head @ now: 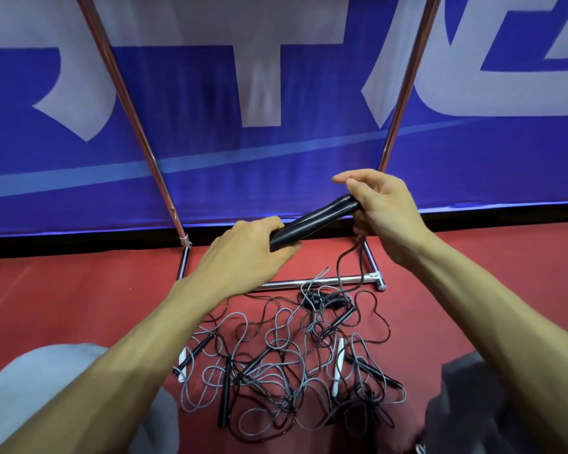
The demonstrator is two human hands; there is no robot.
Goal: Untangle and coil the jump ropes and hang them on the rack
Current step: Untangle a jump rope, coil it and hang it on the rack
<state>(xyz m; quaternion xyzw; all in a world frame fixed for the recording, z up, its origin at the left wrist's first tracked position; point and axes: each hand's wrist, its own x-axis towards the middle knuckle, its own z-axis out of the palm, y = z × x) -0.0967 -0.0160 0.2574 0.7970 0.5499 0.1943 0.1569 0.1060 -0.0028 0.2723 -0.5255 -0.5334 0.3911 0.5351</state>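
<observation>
Left hand (243, 253) and right hand (381, 204) curl their fingers (269, 226) round paired black handles (312, 222), likely so the cord (340, 270) (trailing toward six o'clock) lifts from the tangle (286, 365).

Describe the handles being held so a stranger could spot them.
Find the chrome rack against the blue banner. Above its base, left hand and right hand grip two black handles side by side: thicker than those in the floor tangle.
</observation>
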